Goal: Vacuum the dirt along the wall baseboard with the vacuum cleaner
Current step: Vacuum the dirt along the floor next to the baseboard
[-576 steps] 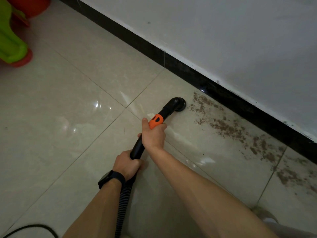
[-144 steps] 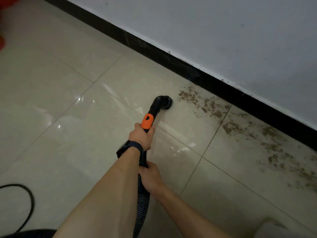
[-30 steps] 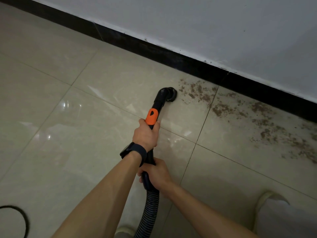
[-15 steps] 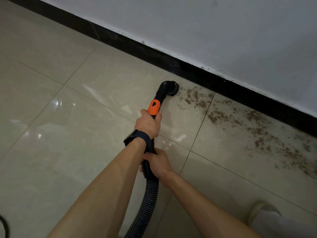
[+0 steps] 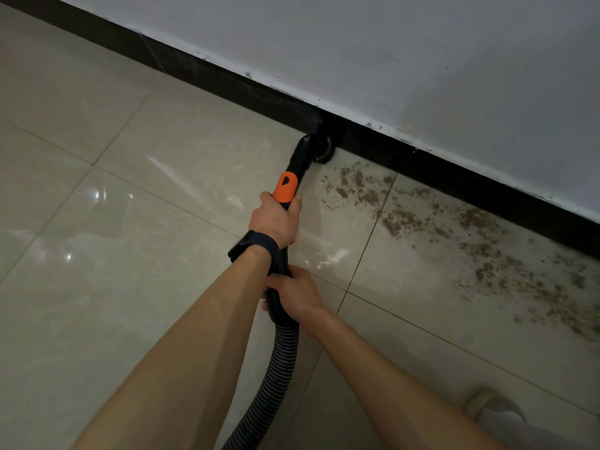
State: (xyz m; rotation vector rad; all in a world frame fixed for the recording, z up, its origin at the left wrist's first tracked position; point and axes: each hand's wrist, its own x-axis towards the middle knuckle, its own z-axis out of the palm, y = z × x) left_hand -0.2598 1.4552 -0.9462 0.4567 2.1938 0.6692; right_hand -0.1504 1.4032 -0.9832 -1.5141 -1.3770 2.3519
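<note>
vacuum cleaner tube [image 5: 293, 170] looks hard and light, its hose [image 5: 282, 368] bendy (easy to steer). left hand [image 5: 276, 219] wraps it below the orange ring [image 5: 285, 188], right hand [image 5: 297, 295] grips lower. tip [image 5: 319, 149] sits at the baseboard [image 5: 422, 160], upper middle, dirt [image 5: 406, 219] to its right

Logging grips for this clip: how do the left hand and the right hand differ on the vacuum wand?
The left hand grips high, just behind the orange collar; the right hand grips low, where the ribbed hose begins. The left wrist wears a dark watch; the right wrist is bare. Both curl round the black vacuum wand.
</note>
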